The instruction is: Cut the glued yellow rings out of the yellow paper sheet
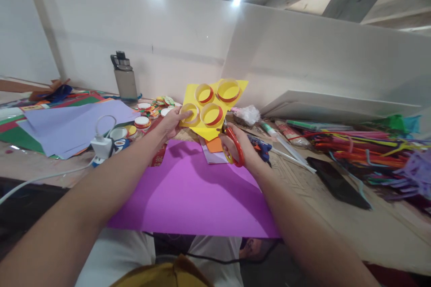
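Note:
My left hand [172, 122] grips the left edge of a yellow paper sheet [198, 133], its thumb reaching into the nearest ring. Several short paper rings [213, 115], pale with red on part of their walls, stand on the sheet. In my right hand [243, 147] is a pair of scissors [235, 145] with red and yellow handles. Its blades lie at the sheet's lower right edge; whether they are cutting I cannot tell. Below the raised sheet, a large purple sheet [198, 197] covers the table's front. Orange paper [214, 145] lies partly under the yellow one.
Left are lavender sheets [77, 121], a white plug adapter [101, 147], round lids [142, 122] and a bottle [125, 78]. On the right lie a glue gun [261, 147], a black phone [336, 181] and many colourful strips [367, 145]. A white panel [188, 40] stands behind.

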`<state>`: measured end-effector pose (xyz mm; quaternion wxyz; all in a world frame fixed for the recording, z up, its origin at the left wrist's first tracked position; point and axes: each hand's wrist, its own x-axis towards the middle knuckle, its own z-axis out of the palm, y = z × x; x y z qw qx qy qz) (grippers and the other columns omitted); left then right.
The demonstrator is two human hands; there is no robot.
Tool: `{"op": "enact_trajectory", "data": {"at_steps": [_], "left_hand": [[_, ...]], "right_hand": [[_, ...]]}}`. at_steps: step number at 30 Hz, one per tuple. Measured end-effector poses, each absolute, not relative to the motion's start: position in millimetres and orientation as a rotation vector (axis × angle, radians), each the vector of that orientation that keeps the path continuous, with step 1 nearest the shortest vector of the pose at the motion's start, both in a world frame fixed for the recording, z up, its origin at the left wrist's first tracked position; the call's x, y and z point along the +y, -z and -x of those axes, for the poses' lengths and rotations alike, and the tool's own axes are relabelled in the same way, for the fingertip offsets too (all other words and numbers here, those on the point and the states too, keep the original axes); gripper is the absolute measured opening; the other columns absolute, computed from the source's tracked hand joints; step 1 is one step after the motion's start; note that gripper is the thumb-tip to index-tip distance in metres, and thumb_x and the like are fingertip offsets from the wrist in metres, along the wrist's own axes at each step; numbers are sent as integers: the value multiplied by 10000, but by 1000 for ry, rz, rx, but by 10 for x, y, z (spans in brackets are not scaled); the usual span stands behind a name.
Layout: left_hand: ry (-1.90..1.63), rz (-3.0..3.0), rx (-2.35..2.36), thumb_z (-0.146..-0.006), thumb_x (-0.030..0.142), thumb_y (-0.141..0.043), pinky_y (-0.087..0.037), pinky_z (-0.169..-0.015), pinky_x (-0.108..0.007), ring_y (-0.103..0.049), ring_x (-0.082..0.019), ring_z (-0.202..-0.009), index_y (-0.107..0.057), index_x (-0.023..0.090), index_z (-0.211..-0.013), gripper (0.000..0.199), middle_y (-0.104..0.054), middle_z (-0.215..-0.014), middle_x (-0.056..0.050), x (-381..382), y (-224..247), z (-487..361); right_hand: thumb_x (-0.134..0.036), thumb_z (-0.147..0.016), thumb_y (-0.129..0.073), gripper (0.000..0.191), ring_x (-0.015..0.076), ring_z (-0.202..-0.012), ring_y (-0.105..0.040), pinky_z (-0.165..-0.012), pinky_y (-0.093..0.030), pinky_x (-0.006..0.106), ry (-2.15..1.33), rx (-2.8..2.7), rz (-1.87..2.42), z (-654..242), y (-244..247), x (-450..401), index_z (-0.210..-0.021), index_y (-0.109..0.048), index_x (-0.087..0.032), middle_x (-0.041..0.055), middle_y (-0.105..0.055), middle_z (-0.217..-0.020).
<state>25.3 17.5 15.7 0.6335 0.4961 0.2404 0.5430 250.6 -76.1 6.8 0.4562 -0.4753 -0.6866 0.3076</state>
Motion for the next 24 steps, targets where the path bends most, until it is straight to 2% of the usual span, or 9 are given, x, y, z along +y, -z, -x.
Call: {"op": "enact_trajectory", "data": {"at_steps": [4,7,11,15,20,24], "left_hand": [[-1269,-1201,548,-600,189,-865,-581,-690,-252,-722,-178,-775,-686,143,-995,436,-762,-947,-77,113,-138,-360],[-1272,-1201,563,-580,170,-868,-581,-700,-274,-727,-204,-798,-687,133,-1010,468,-763,-960,-94,82,-142,-385],[-1286,-1205,574,-564,153,-863,-578,-717,-290,-729,-221,-830,-689,131,-996,467,-759,-955,-94,76,-148,-387],[-1301,-1319,627,-592,225,-857,-577,-694,-301,-723,-222,-803,-690,136,-968,421,-759,-959,-106,40,-147,-417],[-1244,-1385,671,-619,287,-846,-590,-706,-345,-724,-248,-835,-685,152,-1010,444,-749,-1049,-128,-49,-140,-474],[-1193,-1338,670,-631,290,-837,-588,-685,-342,-722,-242,-825,-681,185,-988,404,-754,-1021,-113,-114,-156,-508]], "right_hand": [[-323,-830,-595,242,102,-586,-553,-536,-529,234,-800,-1716,1091,-2540,-41,-708,-1038,-500,-247,-41,-549,-764],[-319,-832,-589,265,102,-671,-567,-584,-557,234,-797,-1720,1072,-2563,-27,-686,-1076,-510,-255,-25,-559,-868],[-332,-839,-576,245,103,-532,-551,-472,-512,227,-778,-1715,1129,-2545,-56,-704,-1060,-517,-245,-60,-494,-712],[-411,-837,-577,263,122,-390,-516,-371,-440,244,-768,-1664,1227,-2514,-119,-729,-1029,-518,-242,-75,-482,-589],[-477,-833,-579,294,153,-379,-529,-358,-426,273,-780,-1639,1224,-2521,-132,-733,-996,-496,-247,-57,-511,-570],[-468,-836,-557,248,138,-373,-493,-363,-419,274,-784,-1610,1202,-2531,-127,-744,-902,-449,-255,-61,-485,-569]]}}
